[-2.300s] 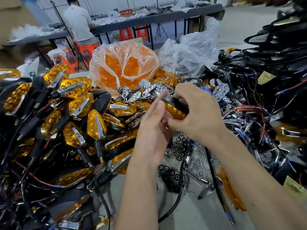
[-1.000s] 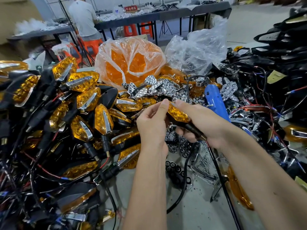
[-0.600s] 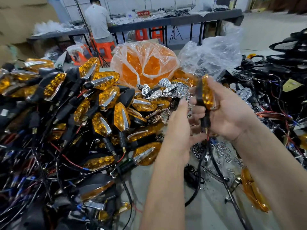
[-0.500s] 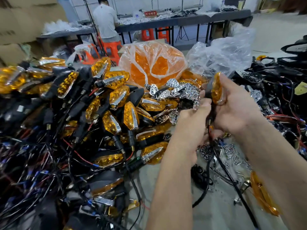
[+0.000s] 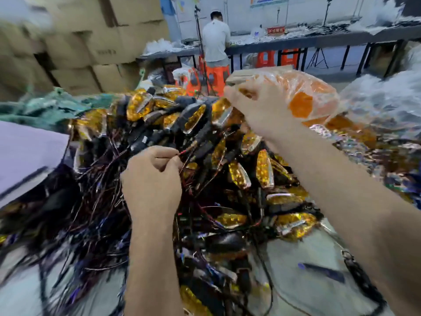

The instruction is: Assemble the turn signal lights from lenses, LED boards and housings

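Note:
My left hand [image 5: 152, 179] pinches thin red and black wires [image 5: 186, 153] above a big pile of finished turn signal lights [image 5: 239, 174], which have amber lenses and black housings. My right hand [image 5: 257, 108] is stretched out over the far side of the pile. Its fingers curl round a turn signal light [image 5: 245, 92], of which only an amber bit shows. The wires run from my left hand up toward my right hand. The view is blurred by motion.
A plastic bag of orange lenses [image 5: 305, 99] lies behind my right hand, beside a clear bag [image 5: 382, 94]. Shiny reflector parts [image 5: 355, 144] lie at the right. Tangled wires cover the left. Grey table surface [image 5: 296, 281] shows near me. Cardboard boxes [image 5: 91, 42] and a person [image 5: 215, 39] stand behind.
My view has swung left and up. My right hand has carried the turn signal light out over the pile of finished lights, and my left hand has slid down to its wires.

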{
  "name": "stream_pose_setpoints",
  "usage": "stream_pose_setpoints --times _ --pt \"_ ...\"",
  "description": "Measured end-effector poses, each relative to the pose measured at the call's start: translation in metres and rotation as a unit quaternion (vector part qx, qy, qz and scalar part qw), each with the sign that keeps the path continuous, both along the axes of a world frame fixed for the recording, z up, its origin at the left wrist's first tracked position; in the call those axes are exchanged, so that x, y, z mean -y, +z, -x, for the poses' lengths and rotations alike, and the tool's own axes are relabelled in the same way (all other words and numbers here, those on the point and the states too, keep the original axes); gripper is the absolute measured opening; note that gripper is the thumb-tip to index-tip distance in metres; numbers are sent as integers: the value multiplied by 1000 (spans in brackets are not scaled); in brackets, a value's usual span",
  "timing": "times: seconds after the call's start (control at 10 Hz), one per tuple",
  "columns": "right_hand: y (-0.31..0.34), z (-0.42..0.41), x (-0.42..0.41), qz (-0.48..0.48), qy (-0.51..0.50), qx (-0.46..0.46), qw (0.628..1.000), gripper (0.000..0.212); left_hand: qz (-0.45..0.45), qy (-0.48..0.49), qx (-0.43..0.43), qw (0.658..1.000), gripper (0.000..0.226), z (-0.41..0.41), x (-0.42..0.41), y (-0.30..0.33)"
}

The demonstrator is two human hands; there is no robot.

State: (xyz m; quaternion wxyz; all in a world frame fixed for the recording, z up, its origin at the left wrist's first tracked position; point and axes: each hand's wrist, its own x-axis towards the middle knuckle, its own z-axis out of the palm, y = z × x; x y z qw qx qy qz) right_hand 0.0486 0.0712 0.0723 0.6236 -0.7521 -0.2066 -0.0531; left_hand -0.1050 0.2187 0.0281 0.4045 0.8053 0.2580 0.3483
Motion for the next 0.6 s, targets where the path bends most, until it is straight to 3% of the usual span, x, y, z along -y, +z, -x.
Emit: stream_pose_setpoints --times 0.1,0.2,0.3,0.5,0.6 --pt "15 -10 -28 61 -107 134 983 33 -48 65 26 996 11 -21 -11 0" --pt "18 -12 -39 214 -205 311 903 35 -27 89 -24 995 12 -48 -12 2" --pt "6 -12 -44 324 -146 415 838 24 -42 120 -47 991 15 -61 -12 -1" --pt "-10 -11 -44 337 -79 379 858 19 -57 132 -118 983 22 -59 1 1" --pt "-11 -4 -17 275 -56 340 897 24 -70 175 -99 977 28 -54 15 10"
